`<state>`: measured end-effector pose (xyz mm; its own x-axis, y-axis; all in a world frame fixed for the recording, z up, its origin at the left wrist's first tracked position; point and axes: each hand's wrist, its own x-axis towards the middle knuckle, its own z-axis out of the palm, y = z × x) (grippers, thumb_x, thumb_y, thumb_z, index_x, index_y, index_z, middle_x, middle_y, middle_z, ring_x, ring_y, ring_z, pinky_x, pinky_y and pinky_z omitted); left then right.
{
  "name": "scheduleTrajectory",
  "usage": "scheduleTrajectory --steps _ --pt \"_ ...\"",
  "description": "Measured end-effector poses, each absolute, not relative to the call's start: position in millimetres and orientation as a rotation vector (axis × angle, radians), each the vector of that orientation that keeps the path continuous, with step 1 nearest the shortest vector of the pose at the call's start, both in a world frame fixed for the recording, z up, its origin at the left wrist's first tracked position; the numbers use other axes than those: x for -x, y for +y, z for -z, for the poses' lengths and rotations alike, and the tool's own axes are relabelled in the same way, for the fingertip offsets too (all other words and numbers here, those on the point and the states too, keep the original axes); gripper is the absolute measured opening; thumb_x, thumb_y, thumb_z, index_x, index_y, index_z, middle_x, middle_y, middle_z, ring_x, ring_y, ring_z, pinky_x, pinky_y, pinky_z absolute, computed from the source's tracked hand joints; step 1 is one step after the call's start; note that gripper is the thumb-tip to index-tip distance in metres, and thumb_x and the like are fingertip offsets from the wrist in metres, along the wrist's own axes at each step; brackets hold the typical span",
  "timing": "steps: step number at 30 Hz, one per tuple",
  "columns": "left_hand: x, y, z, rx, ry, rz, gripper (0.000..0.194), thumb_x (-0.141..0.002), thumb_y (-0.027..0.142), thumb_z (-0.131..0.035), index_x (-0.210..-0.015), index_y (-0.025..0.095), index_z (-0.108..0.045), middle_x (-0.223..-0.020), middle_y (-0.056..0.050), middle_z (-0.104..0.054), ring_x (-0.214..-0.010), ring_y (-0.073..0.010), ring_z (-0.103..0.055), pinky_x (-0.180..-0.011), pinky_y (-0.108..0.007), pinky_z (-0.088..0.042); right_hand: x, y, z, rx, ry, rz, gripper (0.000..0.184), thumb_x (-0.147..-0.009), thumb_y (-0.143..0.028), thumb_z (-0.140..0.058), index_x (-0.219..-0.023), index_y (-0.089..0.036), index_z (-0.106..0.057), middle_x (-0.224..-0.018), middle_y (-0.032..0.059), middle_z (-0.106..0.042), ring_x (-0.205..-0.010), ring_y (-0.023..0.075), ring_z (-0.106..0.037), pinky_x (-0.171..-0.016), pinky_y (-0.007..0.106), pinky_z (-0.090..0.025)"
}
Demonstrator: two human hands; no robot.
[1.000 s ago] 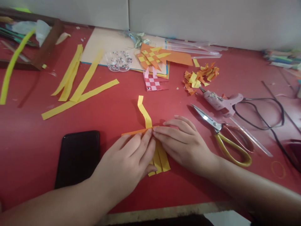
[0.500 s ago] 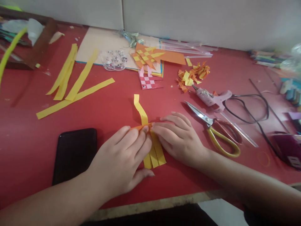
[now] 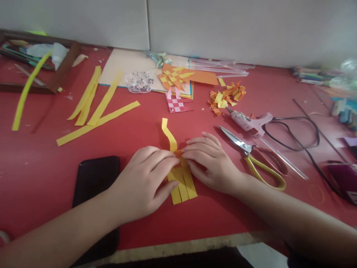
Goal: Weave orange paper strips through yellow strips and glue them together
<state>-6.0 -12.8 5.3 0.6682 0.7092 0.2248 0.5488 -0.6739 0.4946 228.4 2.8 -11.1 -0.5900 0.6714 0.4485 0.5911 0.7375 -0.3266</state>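
Observation:
Yellow paper strips (image 3: pixel 182 185) lie side by side on the red table, with an orange paper strip (image 3: pixel 178 153) across them near their upper part. One yellow strip end (image 3: pixel 169 134) sticks up and away at the top. My left hand (image 3: pixel 149 178) presses its fingers together on the orange strip's left part, thumb beside the yellow strips. From the other side my right hand (image 3: pixel 213 160) pinches the same orange strip with curled fingers. Much of the weave is hidden under my fingers. A black phone (image 3: pixel 96 178) lies partly under my left forearm.
Scissors (image 3: pixel 253 156) and a pink glue gun (image 3: pixel 251 123) with a cord lie to the right. Loose yellow strips (image 3: pixel 97 128) are at left, near a wooden tray (image 3: pixel 65 65). Behind sit a woven pink fish (image 3: pixel 175 104), a woven orange fish (image 3: pixel 174 76), paper scraps (image 3: pixel 227 96) and googly eyes (image 3: pixel 139 82).
My left fingers have shifted off the lower strips and gathered higher on the orange strip, with the thumb lifted upward. More of the yellow strips shows. The camera view has tilted slightly.

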Motion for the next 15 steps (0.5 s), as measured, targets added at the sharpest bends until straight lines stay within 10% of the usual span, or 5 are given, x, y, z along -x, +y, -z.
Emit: scheduleTrajectory --steps 15 --pt "6.3 -10.7 -0.4 -2.708 0.973 -0.624 0.015 -0.093 0.027 -0.060 -0.096 0.014 -0.068 -0.094 -0.007 -0.071 -0.087 -0.0262 -0.061 -0.075 -0.041 -0.051 -216.1 5.4 -1.1 1.168 -2.298 -0.489 0.038 -0.087 -0.017 -0.055 -0.124 -0.019 -0.051 -0.122 0.0135 -0.065 -0.116 0.0279 -0.058 -0.097 0.049 -0.047"
